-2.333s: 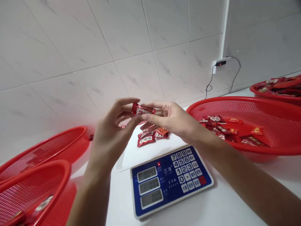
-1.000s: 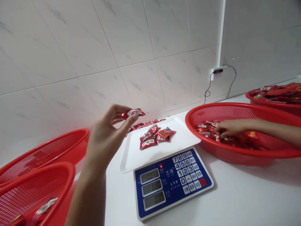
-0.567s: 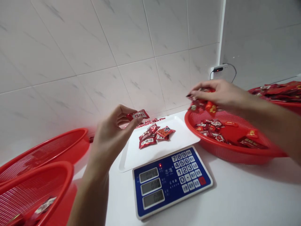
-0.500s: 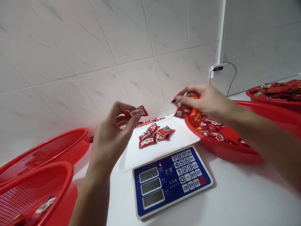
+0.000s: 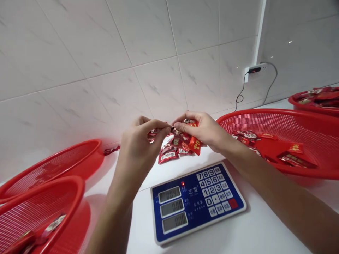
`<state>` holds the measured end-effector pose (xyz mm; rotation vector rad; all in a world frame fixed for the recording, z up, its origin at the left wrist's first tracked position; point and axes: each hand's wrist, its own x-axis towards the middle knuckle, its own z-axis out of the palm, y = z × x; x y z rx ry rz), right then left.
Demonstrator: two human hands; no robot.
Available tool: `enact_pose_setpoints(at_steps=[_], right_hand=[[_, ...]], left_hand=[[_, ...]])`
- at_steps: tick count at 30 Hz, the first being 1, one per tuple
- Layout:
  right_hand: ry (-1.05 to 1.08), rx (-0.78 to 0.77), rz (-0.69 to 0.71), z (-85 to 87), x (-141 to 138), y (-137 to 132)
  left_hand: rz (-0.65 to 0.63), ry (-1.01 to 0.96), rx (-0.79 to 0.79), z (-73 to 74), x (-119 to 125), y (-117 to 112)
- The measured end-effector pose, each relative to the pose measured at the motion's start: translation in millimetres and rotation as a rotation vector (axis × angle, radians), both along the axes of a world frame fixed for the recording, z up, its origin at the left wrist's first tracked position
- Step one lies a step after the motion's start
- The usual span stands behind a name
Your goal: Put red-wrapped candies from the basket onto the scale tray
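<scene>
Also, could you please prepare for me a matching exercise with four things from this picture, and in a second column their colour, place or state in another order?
Things:
1. right hand
2. scale panel
3. tray
4. small black device

Descriptions:
A. white, with loose packets lying on it
B. against the tiled wall, showing a red light
C. holding several wrapped packets
D. blue, with three displays and number keys

Right pairs: 1-C, 2-D, 3-A, 4-B.
</scene>
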<state>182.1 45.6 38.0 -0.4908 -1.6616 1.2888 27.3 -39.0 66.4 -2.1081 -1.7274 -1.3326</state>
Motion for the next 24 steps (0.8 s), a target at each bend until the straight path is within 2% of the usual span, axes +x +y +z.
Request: enact_pose_setpoints(at_steps=[3,7,10,15,19,24], right_hand=[[0.007,-0.066,0.093,-7.6,-3.2,3.6],[-0.058,-0.075,0.066,-15.3,-11.2,2.8],[-0.132,-0.085,0.082,-14.7,-10.9,-0.8],[-0.341,0.018,0.06,-11.7,-2.7,-1.1],[-0.393,0.093,0.015,-15.6,-2.0,5.2],[-0.214,0.175,0.011,-12.1,-0.1,4.7]], left_hand=[[0.016,0.024,-0.059,-2.3,-3.1,5.7],[0.07,0.089,-0.183,-2.7,-12.2,11.9],[0.075,0.123,-0.236,-4.1,-16.4,14.9],[0.046,0.215,-0.287,-13.5,-17.6,18.8],[0.025,0.244,-0.285,-18.7,-16.3,21.8],[0.026,0.157,-0.156,-11.6,-11.4,15.9]])
